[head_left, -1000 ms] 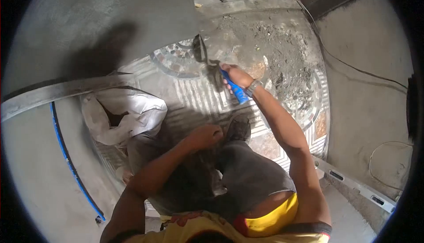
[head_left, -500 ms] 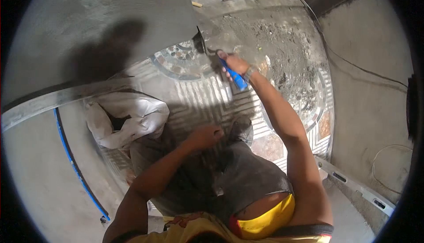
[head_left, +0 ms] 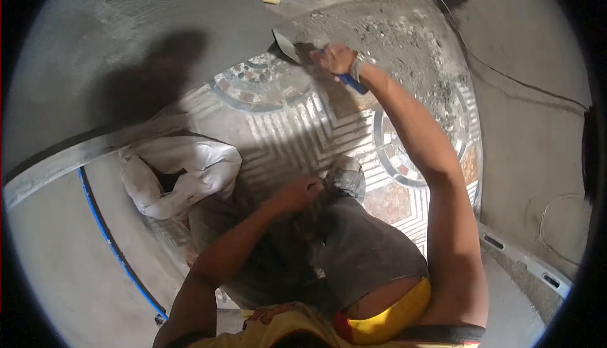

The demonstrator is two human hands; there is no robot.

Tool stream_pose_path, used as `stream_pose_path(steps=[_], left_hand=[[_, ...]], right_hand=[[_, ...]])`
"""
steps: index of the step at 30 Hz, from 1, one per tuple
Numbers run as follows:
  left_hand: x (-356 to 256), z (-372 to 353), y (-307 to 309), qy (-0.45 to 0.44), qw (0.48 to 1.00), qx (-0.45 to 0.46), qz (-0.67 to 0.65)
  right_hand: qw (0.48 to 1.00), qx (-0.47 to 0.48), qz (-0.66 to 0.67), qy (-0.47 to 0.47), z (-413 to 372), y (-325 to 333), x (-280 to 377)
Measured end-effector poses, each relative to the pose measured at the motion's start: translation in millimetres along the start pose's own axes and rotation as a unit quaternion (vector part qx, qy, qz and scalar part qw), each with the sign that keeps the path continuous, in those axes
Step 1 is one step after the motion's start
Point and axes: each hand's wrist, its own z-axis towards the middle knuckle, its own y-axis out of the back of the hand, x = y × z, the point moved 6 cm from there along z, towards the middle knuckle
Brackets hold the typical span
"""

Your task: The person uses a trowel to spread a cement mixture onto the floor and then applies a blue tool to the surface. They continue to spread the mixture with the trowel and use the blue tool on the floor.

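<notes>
My right hand (head_left: 335, 60) is wrapped round the blue handle of a putty knife (head_left: 287, 46). Its broad metal blade points left, right by the lower corner of the grey plastered wall (head_left: 208, 6). Under the hand, the patterned tile floor (head_left: 272, 130) is dusty, and grey mortar debris (head_left: 404, 44) lies scattered just beyond and to the right. Over my lap, close to the knee, my left hand (head_left: 297, 195) is held with its fingers curled in; I cannot tell whether anything is inside it.
A white sack (head_left: 190, 174) with its mouth rolled open stands left of my legs. Blue conduit (head_left: 112, 240) runs down the left wall. At the lower right lies a spirit level (head_left: 525, 259). A thin cable (head_left: 468, 60) hangs along the right wall, and a yellow piece (head_left: 270, 0) lies farther back.
My right hand has moved slightly up and to the right, and the putty knife's blade has turned to show its lit face. My left hand has barely shifted.
</notes>
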Motion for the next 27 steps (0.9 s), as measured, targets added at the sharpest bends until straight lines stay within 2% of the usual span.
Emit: stream_pose_path(steps=[2, 4, 6, 7, 10, 12, 14, 16, 18, 19, 21, 24, 25, 27], left_hand=[[-1.5, -3.3, 2.1, 0.021, 0.999, 0.002, -0.024], [2.2, -2.8, 4.7, -0.005, 1.000, -0.026, 0.002], [4.4, 0.4, 9.4, -0.028, 0.998, -0.042, 0.030], [4.3, 3.5, 9.5, -0.037, 0.998, -0.039, 0.045], [6.7, 4.9, 1.6, -0.020, 0.999, -0.042, 0.024], [4.5, -5.0, -3.8, 0.007, 1.000, -0.022, 0.012], [-2.3, -6.0, 10.3, 0.019, 0.999, -0.011, 0.024], [-7.3, -7.2, 17.2, 0.000, 0.998, -0.023, 0.053], [-8.8, -1.3, 17.7, -0.014, 0.997, -0.029, 0.073], [-3.2, 3.5, 8.5, -0.017, 0.996, -0.025, 0.079], [-0.6, 6.0, -6.4, -0.018, 0.998, -0.006, 0.053], [-10.9, -7.3, -7.7, -0.012, 1.000, 0.020, -0.001], [-19.7, -10.8, 1.3, -0.012, 1.000, 0.020, 0.007], [-19.1, -11.4, 9.9, -0.025, 0.999, 0.001, 0.029]], right_hand=[[0.998, 0.034, -0.027, -0.045, -8.8, 30.7, 12.6], [0.990, 0.082, -0.096, -0.067, -7.9, 37.6, 18.1], [0.968, 0.106, -0.224, -0.037, -2.0, 31.4, 8.6], [0.973, 0.087, -0.209, -0.044, 5.9, 27.0, 0.6], [0.980, 0.049, -0.187, 0.036, 4.3, 29.5, 19.5], [0.982, 0.030, -0.165, -0.084, -1.4, 21.9, 7.3], [0.979, 0.040, -0.002, -0.202, -15.4, 46.2, -5.2], [0.987, 0.016, -0.075, -0.141, 0.3, 20.5, -38.5], [0.984, 0.041, -0.140, -0.100, -11.2, 14.7, -13.9], [0.990, -0.034, -0.138, -0.023, -6.9, -7.4, -22.3], [0.995, -0.090, -0.050, -0.016, -30.2, -3.2, 20.0], [0.990, -0.097, -0.097, -0.025, -40.7, -17.8, -9.1], [0.985, -0.087, -0.072, -0.130, -34.3, -29.5, -50.3], [0.979, -0.046, 0.001, -0.198, -71.5, -9.7, -53.1]])
